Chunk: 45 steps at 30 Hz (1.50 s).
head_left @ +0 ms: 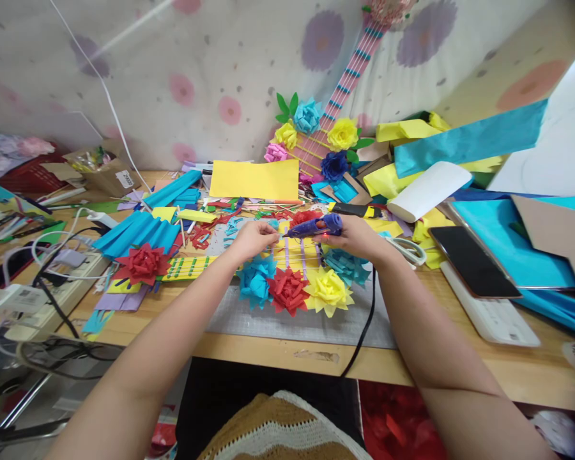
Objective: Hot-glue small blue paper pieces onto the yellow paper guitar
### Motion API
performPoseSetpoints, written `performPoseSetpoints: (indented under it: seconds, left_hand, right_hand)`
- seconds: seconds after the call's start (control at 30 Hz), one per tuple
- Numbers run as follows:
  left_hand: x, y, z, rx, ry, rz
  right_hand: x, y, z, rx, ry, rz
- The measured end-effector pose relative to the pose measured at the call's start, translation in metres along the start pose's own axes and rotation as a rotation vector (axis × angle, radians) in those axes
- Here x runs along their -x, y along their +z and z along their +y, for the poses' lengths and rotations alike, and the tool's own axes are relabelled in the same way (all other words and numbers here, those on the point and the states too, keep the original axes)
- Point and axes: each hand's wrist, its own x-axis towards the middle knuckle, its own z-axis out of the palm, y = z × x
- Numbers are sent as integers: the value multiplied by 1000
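Observation:
My right hand [352, 237] grips a blue hot glue gun [316, 225], its nozzle pointing left and a small red light showing on it. Just left of the nozzle is my left hand [255, 240], fingers pinched together; what they hold is too small to make out. Beneath both hands lies a yellow paper guitar, its neck [188, 268] with green bars reaching left. Around its body are a blue paper flower [256, 281], a red paper flower [288, 291], a yellow paper flower [328, 291] and a teal paper flower [347, 265]. My hands cover part of the body.
A grey cutting mat [249, 319] lies under the guitar. A pink paper guitar [347, 83] leans on the wall behind. Phone [474, 260] and paper sheets are at right; a power strip [60, 297] with cables is at left. The gun's black cord [364, 335] hangs over the table edge.

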Motion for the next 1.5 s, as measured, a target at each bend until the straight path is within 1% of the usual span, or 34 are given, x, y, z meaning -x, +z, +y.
performPoseSetpoints:
  seconds: [0.2, 0.4, 0.6, 0.7, 0.77, 0.87, 0.93, 1.0, 1.07, 1.13, 1.17, 1.23, 1.37, 1.5]
  left_hand:
    - [1, -1, 1, 1, 1, -12]
    - [0, -3, -1, -2, 2, -12]
    - [2, -2, 0, 27, -1, -17]
    - [5, -3, 1, 64, -7, -12]
    - [6, -6, 0, 87, -13, 4]
    - [6, -16, -2, 91, -30, 39]
    - [6, -24, -4, 80, -43, 57]
    - [6, -29, -5, 82, -52, 75]
    - [5, -32, -6, 98, -62, 114]
    - [5, -31, -6, 117, -78, 174]
    - [5, -29, -6, 122, -84, 200]
    - [5, -27, -5, 115, -85, 226]
    - [6, -26, -5, 84, -97, 186]
    - [3, -28, -8, 91, -104, 165]
  right_hand:
    - [-1, 1, -2, 8, 29, 18]
    - [0, -1, -1, -26, 14, 11]
    - [-1, 4, -1, -61, 36, 37]
    - [1, 3, 5, -87, 89, 122]
    - [3, -2, 11, -121, 152, 223]
    - [9, -11, 25, -230, 256, 404]
    - [14, -15, 36, -298, 366, 490]
    - [19, -13, 48, -311, 514, 524]
    - [24, -4, 59, -280, 627, 523]
    - [27, 9, 70, -255, 655, 495]
    - [27, 16, 74, -243, 669, 460]
    - [28, 26, 80, -221, 693, 415]
    - [27, 36, 84, -170, 736, 365]
    - [29, 36, 84, -109, 706, 367]
